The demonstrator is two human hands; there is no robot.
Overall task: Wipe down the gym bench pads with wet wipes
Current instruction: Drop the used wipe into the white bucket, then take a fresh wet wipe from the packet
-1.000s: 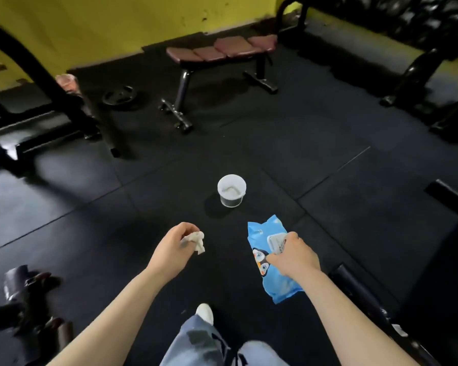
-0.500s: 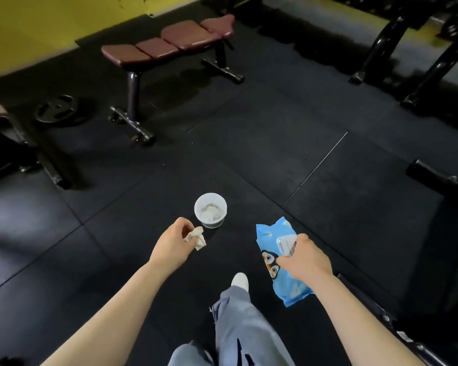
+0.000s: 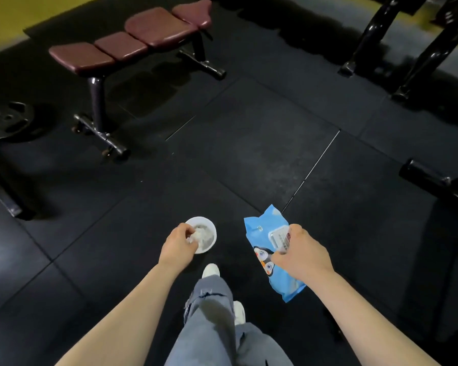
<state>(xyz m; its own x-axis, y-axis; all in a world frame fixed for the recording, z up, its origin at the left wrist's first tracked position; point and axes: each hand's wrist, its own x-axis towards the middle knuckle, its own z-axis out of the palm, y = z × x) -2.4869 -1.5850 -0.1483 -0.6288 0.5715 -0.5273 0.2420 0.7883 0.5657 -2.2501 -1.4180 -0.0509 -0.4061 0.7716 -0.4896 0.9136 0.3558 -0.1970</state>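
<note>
Pinching a crumpled used wipe (image 3: 196, 235) in our left hand (image 3: 176, 248) over the white cup (image 3: 209, 231) while our right hand (image 3: 300, 256) gripped the wipes pack (image 3: 259, 233), we judged dropping it came next, the bench pads (image 3: 132, 43) lying well ahead.

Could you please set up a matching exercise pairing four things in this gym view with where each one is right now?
Things:
1. crumpled wipe
2. wet wipes pack
3. weight plate
4. bench pads

Places:
A. flat on the floor at far left
B. held in the right hand
C. on the black frame, far side
D. in the left hand, over the white cup

Pairs: 1-D, 2-B, 3-A, 4-C
</note>
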